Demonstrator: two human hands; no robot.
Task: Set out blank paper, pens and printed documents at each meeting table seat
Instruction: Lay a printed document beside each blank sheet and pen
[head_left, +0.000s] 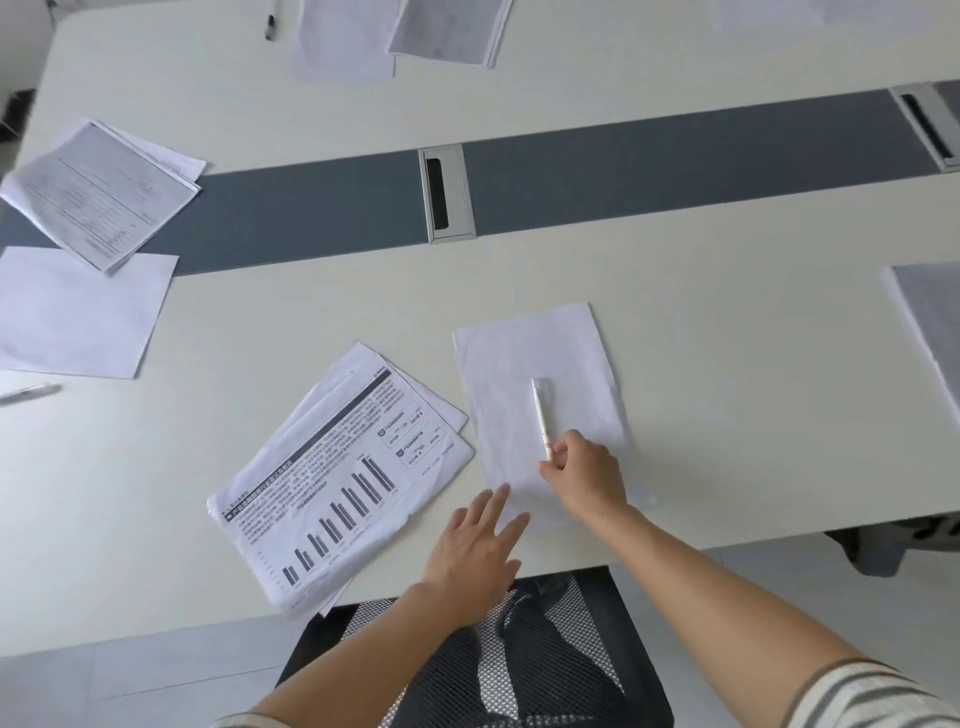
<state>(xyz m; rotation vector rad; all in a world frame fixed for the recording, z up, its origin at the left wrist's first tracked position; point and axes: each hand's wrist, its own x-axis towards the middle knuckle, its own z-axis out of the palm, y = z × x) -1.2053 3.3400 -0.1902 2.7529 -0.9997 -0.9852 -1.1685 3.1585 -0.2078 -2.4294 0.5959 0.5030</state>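
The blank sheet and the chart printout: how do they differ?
The blank sheet is plain white; the chart printout carries text and bars. The blank sheet looks single; the chart printout is a fanned stack. A pen is over the blank sheet, none over the chart printout. Both lie on the table.

1. A blank sheet (540, 405) is laid on the surface (727, 364) under the right hand (587, 470).
2. A pen (541, 418) is pinched by that hand, stretched away over the sheet.
3. The left hand (478, 545) is rested on the sheet's near corner.
4. A printed document (343, 478) is spread just left of the left hand.
5. A second sheet (78, 312) is placed far left of both hands, a second document (104, 192) behind it.
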